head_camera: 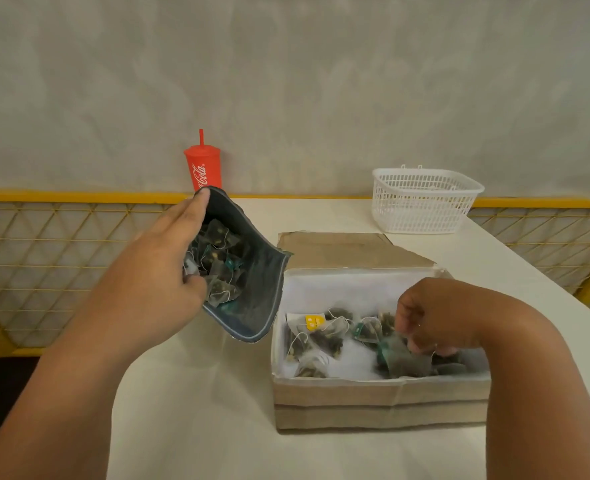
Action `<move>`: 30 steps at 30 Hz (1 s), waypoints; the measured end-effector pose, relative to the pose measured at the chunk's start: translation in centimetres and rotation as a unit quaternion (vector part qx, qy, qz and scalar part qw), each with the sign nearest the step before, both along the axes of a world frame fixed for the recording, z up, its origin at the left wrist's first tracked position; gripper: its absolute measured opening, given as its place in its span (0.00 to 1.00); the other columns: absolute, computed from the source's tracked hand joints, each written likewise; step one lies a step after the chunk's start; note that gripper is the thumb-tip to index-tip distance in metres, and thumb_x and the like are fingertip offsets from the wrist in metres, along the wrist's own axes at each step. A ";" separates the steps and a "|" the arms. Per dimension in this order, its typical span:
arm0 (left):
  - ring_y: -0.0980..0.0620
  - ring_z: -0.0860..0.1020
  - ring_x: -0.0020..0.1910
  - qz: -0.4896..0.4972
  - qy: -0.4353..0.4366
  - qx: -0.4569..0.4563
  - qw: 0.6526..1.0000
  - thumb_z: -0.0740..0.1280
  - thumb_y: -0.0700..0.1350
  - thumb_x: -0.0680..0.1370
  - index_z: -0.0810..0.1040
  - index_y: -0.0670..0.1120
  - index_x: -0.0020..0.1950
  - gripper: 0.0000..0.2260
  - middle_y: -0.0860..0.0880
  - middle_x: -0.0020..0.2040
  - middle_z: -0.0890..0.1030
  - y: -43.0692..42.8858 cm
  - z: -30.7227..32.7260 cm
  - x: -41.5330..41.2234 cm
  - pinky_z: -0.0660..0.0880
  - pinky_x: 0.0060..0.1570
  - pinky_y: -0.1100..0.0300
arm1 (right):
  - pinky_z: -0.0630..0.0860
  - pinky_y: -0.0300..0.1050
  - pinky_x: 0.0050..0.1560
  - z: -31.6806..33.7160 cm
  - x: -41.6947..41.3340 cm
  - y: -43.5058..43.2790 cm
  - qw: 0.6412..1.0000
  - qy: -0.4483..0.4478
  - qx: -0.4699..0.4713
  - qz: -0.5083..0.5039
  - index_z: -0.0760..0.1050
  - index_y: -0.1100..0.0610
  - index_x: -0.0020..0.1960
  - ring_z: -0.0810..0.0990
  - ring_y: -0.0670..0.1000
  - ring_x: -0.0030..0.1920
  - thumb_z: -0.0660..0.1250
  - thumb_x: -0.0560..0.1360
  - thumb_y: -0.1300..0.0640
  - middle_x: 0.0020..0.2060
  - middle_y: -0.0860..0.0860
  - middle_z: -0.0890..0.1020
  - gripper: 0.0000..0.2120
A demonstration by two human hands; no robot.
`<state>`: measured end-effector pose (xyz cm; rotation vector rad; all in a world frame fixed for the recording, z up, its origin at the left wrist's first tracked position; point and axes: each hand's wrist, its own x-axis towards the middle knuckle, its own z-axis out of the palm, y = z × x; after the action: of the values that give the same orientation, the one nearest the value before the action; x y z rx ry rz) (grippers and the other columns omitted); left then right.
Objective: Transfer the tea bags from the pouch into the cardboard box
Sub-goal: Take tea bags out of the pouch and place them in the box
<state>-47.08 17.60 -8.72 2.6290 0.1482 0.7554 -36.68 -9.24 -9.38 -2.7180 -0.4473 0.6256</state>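
My left hand (162, 271) grips the open dark pouch (252, 296) by its left edge and holds it tilted above the table, mouth toward me. Several mesh tea bags (219, 258) show inside it. The cardboard box (380, 400), lined in white, stands to the right with its lid folded back. Several tea bags (324, 336) lie on its floor. My right hand (428, 320) is inside the box at the right, fingers curled down and pinching a tea bag (402, 358) low over the pile.
A red cup with a straw (203, 168) stands at the back behind the pouch. A white plastic basket (425, 199) sits at the back right. A yellow wire fence (44, 258) runs along the table's left and far edge.
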 end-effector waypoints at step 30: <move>0.78 0.51 0.57 -0.090 0.031 -0.012 0.995 0.60 0.29 0.72 0.47 0.69 0.63 0.40 0.77 0.58 0.50 3.2 0.3 -0.9 0.49 0.48 0.90 | 0.73 0.44 0.48 1.2 -4.1 17.0 0.915 -0.235 0.083 0.317 0.73 0.58 0.60 0.74 0.53 0.48 0.61 0.76 0.62 0.53 0.55 0.76 0.14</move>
<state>-47.96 20.75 -8.43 2.6020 -0.0618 0.6074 -40.76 7.74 -8.22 -2.5122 -1.4632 0.0408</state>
